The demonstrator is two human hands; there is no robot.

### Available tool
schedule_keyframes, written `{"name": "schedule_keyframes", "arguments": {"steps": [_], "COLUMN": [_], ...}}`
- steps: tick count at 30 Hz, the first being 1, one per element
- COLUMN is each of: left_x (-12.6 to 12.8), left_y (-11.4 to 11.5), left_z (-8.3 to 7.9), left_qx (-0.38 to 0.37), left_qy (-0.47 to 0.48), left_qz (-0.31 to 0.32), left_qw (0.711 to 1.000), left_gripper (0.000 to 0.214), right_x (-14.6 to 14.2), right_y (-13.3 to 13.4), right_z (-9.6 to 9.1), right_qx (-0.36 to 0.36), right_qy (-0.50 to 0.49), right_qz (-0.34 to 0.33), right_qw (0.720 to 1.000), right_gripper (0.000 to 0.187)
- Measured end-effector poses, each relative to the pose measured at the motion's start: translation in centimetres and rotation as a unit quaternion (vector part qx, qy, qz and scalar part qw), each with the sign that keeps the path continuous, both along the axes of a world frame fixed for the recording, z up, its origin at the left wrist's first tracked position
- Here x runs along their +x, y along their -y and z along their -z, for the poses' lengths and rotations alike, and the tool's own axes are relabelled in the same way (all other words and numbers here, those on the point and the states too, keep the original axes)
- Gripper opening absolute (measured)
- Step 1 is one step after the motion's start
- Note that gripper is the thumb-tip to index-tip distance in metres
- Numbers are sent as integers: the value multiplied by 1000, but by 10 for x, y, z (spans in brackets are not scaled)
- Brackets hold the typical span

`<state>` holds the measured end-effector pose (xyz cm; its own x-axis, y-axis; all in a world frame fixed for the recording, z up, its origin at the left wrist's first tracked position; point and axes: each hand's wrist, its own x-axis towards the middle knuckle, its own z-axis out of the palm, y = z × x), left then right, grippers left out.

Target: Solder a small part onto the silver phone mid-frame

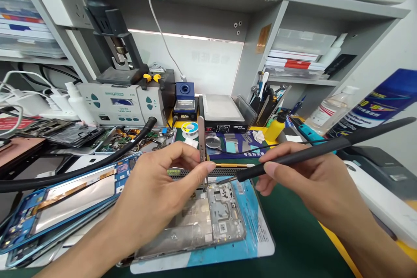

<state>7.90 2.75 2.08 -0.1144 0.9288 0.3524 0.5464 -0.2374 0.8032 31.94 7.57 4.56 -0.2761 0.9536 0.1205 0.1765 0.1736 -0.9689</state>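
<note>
The left hand [156, 191] had thumb and forefinger pinched shut on a pair of tweezers [202, 143], held upright with the tips pointing down at the top edge of an opened phone [215, 217]. The right hand [312, 182] was closed on the black handle of a soldering iron [293, 156], whose tip reached in from the right and ended just beside the tweezer tips.

The phone lay with its inner boards exposed on a blue sheet [257, 226], on the green bench [293, 247] directly under both hands; the left hand covered part of it. A second, blue-framed phone body [65, 200] lay just to its left, and a thick black hose [81, 167] crossed above that one. Behind stood a grey rework station [120, 104], a solder reel [190, 128], a black hot plate [224, 115] and a yellow bottle [276, 128]. A blue spray can [374, 104] stood behind the iron's handle.
</note>
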Motion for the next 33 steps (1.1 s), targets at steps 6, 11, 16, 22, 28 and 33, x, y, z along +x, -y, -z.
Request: {"name": "schedule_keyframes", "arguments": {"steps": [6, 11, 16, 22, 28, 33], "left_x": [2, 12, 16, 15, 15, 14], "left_y": [-2, -2, -3, 2, 1, 0], "left_z": [-8, -15, -13, -10, -10, -8], "left_qx": [-15, -20, -11, -4, 36, 44], "left_qy": [-2, -44, -53, -62, -69, -79], "left_qz": [-12, -26, -38, -58, -74, -76], "left_qw": [1000, 998, 998, 996, 994, 993], "left_gripper": [22, 25, 23, 20, 18, 16], "right_x": [0, 1, 3, 3, 1, 2], "right_y": [-4, -3, -2, -2, -2, -1], "right_z": [3, 6, 8, 9, 6, 5], "right_qx": [2, 16, 40, 70, 78, 78], "right_qy": [8, 3, 27, 45, 66, 69], "right_qz": [-13, -30, -31, -28, -20, -17], "right_qw": [1000, 999, 998, 996, 995, 994], "right_gripper": [6, 7, 7, 9, 9, 9]}}
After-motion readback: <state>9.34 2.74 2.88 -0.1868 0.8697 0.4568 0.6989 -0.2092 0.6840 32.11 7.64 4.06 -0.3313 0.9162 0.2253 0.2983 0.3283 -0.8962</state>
